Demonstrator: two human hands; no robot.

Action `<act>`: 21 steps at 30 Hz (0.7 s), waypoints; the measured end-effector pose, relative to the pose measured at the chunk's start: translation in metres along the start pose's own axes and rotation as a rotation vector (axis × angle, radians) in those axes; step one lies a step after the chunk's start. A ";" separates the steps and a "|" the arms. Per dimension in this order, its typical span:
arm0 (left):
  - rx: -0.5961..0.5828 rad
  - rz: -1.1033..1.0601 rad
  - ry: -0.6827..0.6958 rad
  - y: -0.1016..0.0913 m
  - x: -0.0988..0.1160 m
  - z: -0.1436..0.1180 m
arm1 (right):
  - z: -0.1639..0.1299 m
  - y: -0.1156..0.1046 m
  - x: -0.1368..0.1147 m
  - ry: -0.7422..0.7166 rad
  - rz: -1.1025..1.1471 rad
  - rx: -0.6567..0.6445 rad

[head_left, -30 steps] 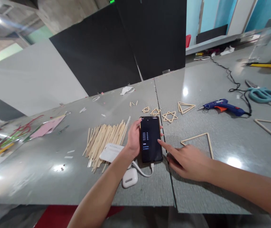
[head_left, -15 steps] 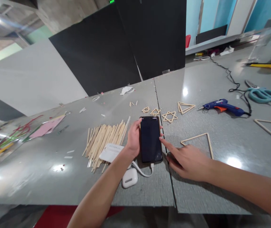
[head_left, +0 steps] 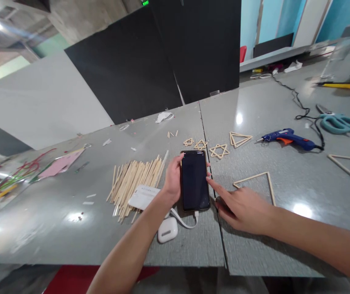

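Our phone sits upright in the grasp of our left fingers, the thumb along its left edge and fingertips showing at its right; its screen is dark. We cannot tell whether its back meets the desk beneath those fingers. Our right fingers are released, grasping nothing we can see: the index stretches to the phone's right edge, seemingly touching it, and the others curl below.

Nearer to us than the left fingers, a white cable runs from the phone's lower end, just beside a white rounded case. To the left of the left fingers lies a heap of wooden sticks, with a white slab on top of it, partly under our forearm.

Just beyond the left fingers we have three stick stars in a row, then a stick triangle to their right. An angle of joined sticks is right beside the right fingers, partly hidden by our arm. Farther right and beyond those fingers are a blue glue gun, teal-handled scissors and a yellow cutter. Well left of all our fingers lies a pink sheet.
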State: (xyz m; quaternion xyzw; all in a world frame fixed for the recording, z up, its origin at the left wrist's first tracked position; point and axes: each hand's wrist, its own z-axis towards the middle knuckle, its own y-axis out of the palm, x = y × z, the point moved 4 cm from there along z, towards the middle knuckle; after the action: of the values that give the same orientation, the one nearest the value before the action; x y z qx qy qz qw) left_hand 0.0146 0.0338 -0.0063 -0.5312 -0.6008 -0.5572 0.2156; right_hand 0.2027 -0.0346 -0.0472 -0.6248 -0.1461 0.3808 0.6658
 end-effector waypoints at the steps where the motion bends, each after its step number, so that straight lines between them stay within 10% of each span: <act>1: 0.001 -0.003 0.002 0.000 0.000 0.000 | 0.000 0.000 0.000 0.000 -0.002 -0.004; 21: 0.001 0.032 0.108 -0.001 0.000 0.002 | 0.001 -0.004 -0.003 0.001 -0.028 -0.024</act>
State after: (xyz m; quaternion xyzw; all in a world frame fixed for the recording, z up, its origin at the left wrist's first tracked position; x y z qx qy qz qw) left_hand 0.0146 0.0356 -0.0070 -0.5097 -0.5801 -0.5812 0.2567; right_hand 0.2016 -0.0353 -0.0423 -0.6306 -0.1592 0.3694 0.6637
